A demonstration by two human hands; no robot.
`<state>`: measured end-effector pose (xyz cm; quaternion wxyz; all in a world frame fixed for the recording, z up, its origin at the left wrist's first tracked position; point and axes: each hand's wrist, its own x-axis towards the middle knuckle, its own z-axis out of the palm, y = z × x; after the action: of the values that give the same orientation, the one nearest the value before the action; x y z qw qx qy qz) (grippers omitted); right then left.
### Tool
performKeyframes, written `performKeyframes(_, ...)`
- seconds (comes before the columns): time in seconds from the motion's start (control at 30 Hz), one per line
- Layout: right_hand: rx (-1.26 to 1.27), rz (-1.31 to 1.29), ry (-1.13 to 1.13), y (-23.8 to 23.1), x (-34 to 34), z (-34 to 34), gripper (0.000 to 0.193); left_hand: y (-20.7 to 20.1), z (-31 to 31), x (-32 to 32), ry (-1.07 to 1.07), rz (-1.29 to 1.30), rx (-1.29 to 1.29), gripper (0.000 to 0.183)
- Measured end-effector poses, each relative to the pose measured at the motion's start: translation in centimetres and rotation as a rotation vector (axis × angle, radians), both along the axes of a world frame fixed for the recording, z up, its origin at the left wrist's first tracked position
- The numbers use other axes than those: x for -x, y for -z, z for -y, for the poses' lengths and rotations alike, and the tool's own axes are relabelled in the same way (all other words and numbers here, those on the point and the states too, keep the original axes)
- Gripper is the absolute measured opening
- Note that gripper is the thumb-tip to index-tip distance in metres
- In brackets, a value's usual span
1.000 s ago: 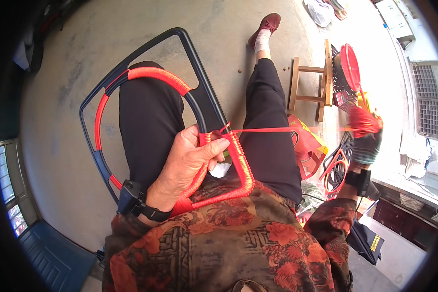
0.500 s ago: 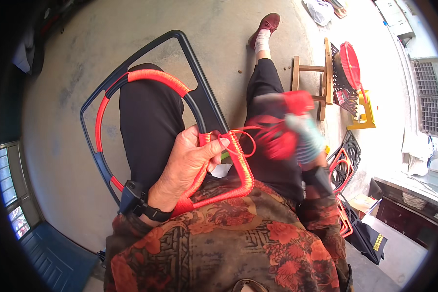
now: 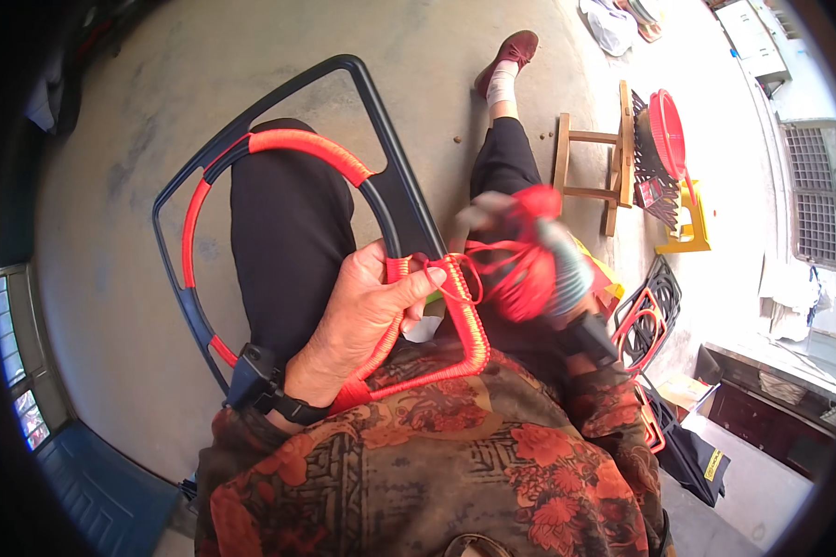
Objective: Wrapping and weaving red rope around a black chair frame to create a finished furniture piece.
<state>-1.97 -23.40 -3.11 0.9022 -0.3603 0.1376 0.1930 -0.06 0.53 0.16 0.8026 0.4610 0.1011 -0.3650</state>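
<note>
My left hand (image 3: 367,302), bare, pinches a black frame (image 3: 407,206) at its lower bars, thumb on top. This looped frame lies tilted over my left thigh. Orange-red cord (image 3: 469,330) is wound tightly round its small end loop and over stretches of its curved inner bar. A loose loop of the same cord runs from beside my left thumb toward my right hand (image 3: 543,237). That hand wears a glove with a pale blue cuff and is closed round a bundle of red cord (image 3: 520,283); motion blurs its fingers.
A wooden stool (image 3: 590,193) stands ahead on the right, beside a red plastic basket (image 3: 667,135) and a yellow stool (image 3: 687,227). Black frames (image 3: 658,302) and a dark bag (image 3: 692,455) lie at my right. A blue panel (image 3: 111,487) is low on the left.
My right hand has moved left and slightly down with the red cord, nearer the frame. The cord between the hands hangs slacker. My left hand keeps its hold.
</note>
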Motion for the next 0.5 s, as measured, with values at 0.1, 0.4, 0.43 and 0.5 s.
performKeyframes(0.1,0.113,-0.078,-0.269,0.0,0.8,-1.8,0.049,-0.1,0.0,-0.1,0.003,-0.009,-0.001,0.013)
performKeyframes(0.4,0.573,0.120,0.302,-3.7,3.3,10.3,0.041,0.4,-0.1,-0.3,0.005,0.012,0.015,0.017)
performKeyframes(0.43,0.707,0.160,0.307,-3.8,2.8,10.7,0.038,0.2,0.1,-0.3,0.013,0.022,0.008,0.017)
performKeyframes(0.5,0.819,0.190,0.291,-4.1,1.9,9.8,0.033,0.0,0.1,-0.2,0.012,0.036,-0.017,0.017)
